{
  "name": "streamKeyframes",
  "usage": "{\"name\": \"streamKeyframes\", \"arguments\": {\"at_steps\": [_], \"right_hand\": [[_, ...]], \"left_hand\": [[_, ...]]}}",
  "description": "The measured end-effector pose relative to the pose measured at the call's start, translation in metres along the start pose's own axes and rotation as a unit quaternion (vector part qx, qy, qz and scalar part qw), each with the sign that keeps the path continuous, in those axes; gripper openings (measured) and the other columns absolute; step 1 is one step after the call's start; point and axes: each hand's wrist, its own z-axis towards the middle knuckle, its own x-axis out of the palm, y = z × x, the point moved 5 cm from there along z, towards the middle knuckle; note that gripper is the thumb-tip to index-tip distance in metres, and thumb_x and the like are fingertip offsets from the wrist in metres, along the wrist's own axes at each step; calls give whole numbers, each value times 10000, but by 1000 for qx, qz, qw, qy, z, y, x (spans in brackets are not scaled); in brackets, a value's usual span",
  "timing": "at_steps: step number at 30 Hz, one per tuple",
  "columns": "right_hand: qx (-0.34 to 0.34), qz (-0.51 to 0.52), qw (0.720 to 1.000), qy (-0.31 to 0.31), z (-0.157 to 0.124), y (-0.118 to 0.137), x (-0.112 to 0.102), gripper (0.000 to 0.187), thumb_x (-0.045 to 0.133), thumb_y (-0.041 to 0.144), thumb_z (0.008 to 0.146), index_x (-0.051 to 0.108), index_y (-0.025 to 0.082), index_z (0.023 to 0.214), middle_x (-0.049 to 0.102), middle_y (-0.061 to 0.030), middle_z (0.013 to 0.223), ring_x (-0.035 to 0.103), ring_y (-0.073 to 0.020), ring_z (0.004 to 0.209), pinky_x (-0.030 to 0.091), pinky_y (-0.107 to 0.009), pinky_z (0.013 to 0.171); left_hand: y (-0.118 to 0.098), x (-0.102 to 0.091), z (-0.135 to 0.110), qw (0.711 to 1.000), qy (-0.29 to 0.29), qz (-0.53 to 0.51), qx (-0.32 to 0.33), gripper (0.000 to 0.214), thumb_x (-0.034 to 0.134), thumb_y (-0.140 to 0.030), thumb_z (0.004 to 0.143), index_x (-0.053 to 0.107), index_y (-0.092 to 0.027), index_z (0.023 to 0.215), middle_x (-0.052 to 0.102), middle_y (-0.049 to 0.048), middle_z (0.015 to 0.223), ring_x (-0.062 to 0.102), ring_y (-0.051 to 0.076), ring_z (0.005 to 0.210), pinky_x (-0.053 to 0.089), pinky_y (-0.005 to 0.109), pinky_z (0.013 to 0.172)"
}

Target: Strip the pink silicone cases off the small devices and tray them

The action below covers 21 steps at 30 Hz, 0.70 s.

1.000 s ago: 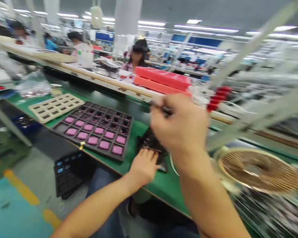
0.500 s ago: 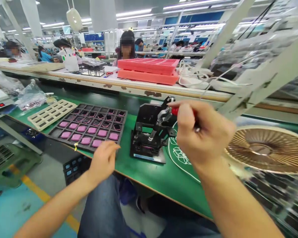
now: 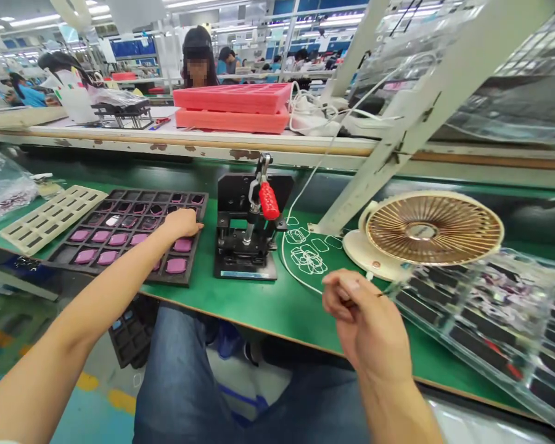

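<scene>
Right now, your left hand (image 3: 180,223) lies flat, fingers together, at the right edge of a black tray (image 3: 69,266) holding at least eight pink pads (image 3: 176,266), just beside one black hand press (image 3: 240,246). Your right hand (image 3: 361,327) pinches a thin tool (image 3: 379,295) above open green bench (image 3: 296,314), near one desk fan (image 3: 435,228) and a clear plastic tray (image 3: 490,327).

Left hand (image 3: 181,223) flat, right hand (image 3: 364,324) pinched
</scene>
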Motion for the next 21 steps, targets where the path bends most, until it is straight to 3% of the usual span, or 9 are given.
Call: {"name": "streamKeyframes", "arguments": {"at_steps": [3,6,8,10,12,14,18,19,21], "right_hand": [[100,94,991,1,-18,-32,-22,258,708,468,927,779,242,824,402,21,669,352,-109,496,304,-273,448],[130,154,979,-34,-25,-47,-37,340,680,516,955,748,253,750,515,-30,781,491,-152,594,464,-331,511],[129,173,974,-68,-27,-51,-46,412,706,609,931,757,247,740,610,-61,860,602,-197,734,571,-383,640],[127,171,972,-96,-28,-54,-53,504,740,713,872,783,225,752,637,-60,814,615,-193,750,589,-362,679],[141,167,971,-101,-32,-57,-55,564,731,764,857,801,210,786,558,-23,639,536,-145,611,531,-293,574],[164,170,968,-87,-38,-62,-51,575,688,774,893,822,215,879,467,14,517,462,-122,504,454,-256,488],[141,165,974,-58,-53,-66,-28,455,780,670,892,826,233,1009,666,-42,672,625,-169,602,535,-311,585],[117,157,979,-47,-57,-65,-20,377,842,594,873,819,237,993,699,-48,752,655,-176,653,554,-326,631],[67,125,990,-22,-64,-63,-4,241,906,436,851,789,236,918,703,-35,840,659,-164,689,552,-320,660]], "left_hand": [[17,-5,5,998,-3,-65,7,310,733,-399,994,717,-161,1192,729,99,1258,707,274,1140,583,512,1003],[33,-7,2,986,-20,-163,12,264,749,-379,981,725,-156,1121,747,65,1102,722,232,985,601,457,917],[40,-10,-3,969,-39,-245,19,299,858,-382,877,742,-142,1014,731,30,917,700,212,874,580,421,884],[43,-15,-14,938,-67,-338,29,433,986,-408,689,749,-130,921,685,5,777,662,205,819,549,392,875],[43,-20,-34,894,-86,-437,43,580,1034,-483,555,747,-131,915,676,8,772,645,204,832,537,378,876],[38,-18,-64,844,-77,-528,58,676,1007,-599,548,732,-154,977,705,33,888,655,203,881,556,381,880],[6,19,-140,759,13,-649,56,727,961,-668,627,714,-211,1135,710,55,1030,685,197,909,598,358,811],[-7,34,-159,726,53,-684,45,721,982,-602,648,711,-226,1200,708,52,1032,692,193,907,597,328,779],[-35,66,-194,605,151,-781,-7,668,1011,-359,697,712,-228,1280,705,58,1048,697,181,909,580,275,742]]}}
